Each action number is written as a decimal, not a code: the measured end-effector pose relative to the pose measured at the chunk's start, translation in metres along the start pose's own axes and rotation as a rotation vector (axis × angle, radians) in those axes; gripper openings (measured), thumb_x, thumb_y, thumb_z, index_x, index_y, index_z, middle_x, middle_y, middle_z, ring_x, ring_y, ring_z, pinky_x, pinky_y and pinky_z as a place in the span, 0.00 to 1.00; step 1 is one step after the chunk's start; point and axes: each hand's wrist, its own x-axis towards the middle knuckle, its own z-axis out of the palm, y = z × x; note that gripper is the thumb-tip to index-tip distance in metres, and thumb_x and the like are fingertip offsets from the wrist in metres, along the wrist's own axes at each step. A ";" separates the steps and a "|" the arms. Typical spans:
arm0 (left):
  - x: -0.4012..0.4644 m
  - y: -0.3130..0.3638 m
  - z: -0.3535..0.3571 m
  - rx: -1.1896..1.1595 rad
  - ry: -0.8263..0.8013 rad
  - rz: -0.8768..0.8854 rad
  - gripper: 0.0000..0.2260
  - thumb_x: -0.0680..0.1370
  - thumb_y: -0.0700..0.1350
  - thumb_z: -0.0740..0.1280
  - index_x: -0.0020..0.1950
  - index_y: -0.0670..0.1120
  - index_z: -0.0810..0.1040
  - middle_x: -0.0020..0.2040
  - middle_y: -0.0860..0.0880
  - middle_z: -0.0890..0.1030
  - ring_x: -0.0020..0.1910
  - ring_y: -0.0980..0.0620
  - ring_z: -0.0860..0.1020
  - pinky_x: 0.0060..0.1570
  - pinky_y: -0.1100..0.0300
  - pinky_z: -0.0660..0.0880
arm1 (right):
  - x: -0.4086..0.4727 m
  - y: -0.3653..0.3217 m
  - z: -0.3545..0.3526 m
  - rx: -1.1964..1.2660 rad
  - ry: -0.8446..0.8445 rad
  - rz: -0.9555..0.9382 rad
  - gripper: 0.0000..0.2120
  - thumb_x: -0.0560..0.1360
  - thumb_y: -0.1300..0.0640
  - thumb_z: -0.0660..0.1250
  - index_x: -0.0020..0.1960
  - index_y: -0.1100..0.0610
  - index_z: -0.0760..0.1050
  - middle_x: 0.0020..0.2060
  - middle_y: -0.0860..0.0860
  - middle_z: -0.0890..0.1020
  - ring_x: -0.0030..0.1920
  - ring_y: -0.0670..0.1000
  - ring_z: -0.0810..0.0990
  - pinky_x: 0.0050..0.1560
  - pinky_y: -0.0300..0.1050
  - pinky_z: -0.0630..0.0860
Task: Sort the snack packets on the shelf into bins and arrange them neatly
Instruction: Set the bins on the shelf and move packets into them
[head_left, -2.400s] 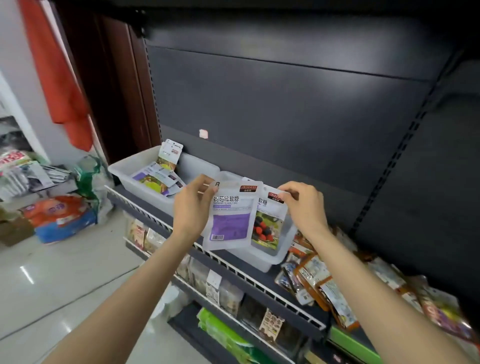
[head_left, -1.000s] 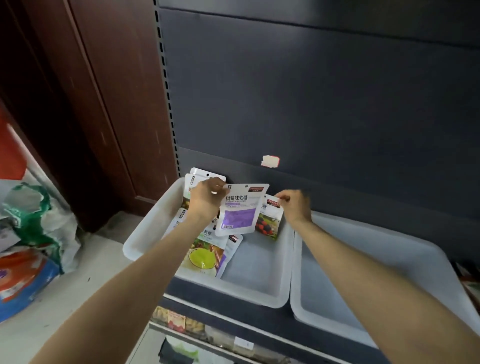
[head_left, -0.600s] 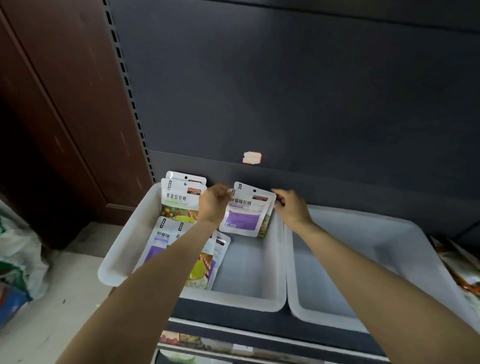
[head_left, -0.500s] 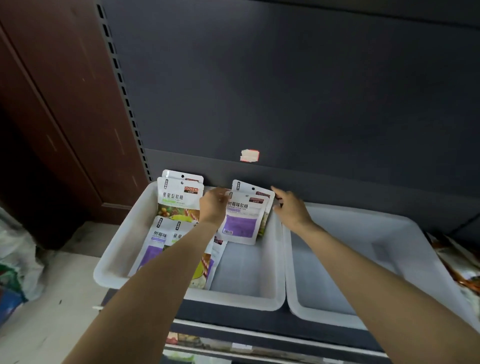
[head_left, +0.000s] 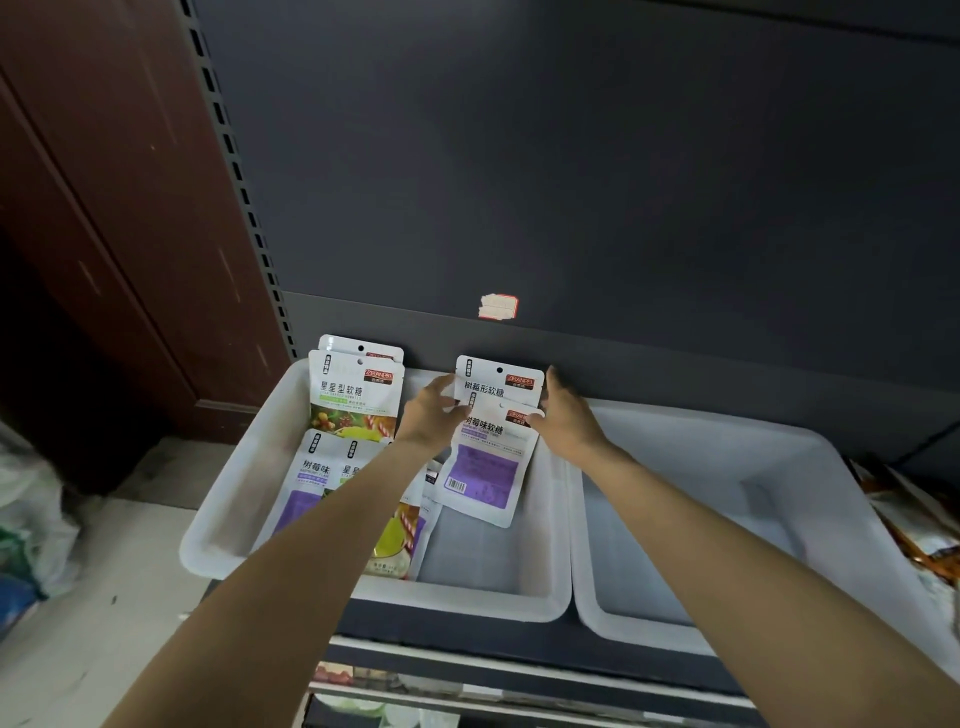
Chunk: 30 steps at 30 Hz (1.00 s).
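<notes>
Two white snack packets stand at the back of the left white bin. The rear packet leans upright on the shelf's back panel. The purple-panelled packet leans in front of it, slid lower. My left hand touches their left edges with straight fingers. My right hand touches their right edges, its thumb on the purple packet's top corner. A green-and-brown packet stands at the bin's back left, with more packets lying flat under my left forearm.
A second white bin sits right of the first, with no packets visible in it. Loose orange-toned packets lie on the shelf at the far right. A brown wooden door and bags on the floor are at left.
I carried both packets from the right side of the shelf to the left bin and set them against its back. The purple packet has slid down in front of the other.
</notes>
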 end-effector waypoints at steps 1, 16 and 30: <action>-0.002 0.001 -0.001 0.028 0.032 0.019 0.21 0.80 0.43 0.63 0.72 0.44 0.64 0.66 0.43 0.75 0.65 0.43 0.73 0.63 0.53 0.70 | -0.002 0.001 -0.002 0.005 0.011 0.005 0.35 0.77 0.62 0.64 0.77 0.60 0.47 0.71 0.56 0.68 0.70 0.56 0.67 0.68 0.50 0.68; -0.073 0.104 0.062 0.588 0.123 0.481 0.13 0.79 0.46 0.60 0.63 0.50 0.73 0.60 0.48 0.76 0.60 0.46 0.72 0.56 0.55 0.69 | -0.109 0.052 -0.102 -0.189 0.382 -0.118 0.15 0.78 0.60 0.61 0.64 0.56 0.74 0.59 0.52 0.77 0.59 0.54 0.75 0.59 0.49 0.71; -0.215 0.262 0.324 0.271 -0.161 0.732 0.10 0.79 0.43 0.61 0.58 0.49 0.77 0.52 0.48 0.81 0.50 0.47 0.78 0.50 0.52 0.75 | -0.304 0.311 -0.271 -0.292 0.447 0.253 0.14 0.79 0.55 0.60 0.62 0.54 0.75 0.57 0.55 0.77 0.58 0.57 0.75 0.55 0.51 0.74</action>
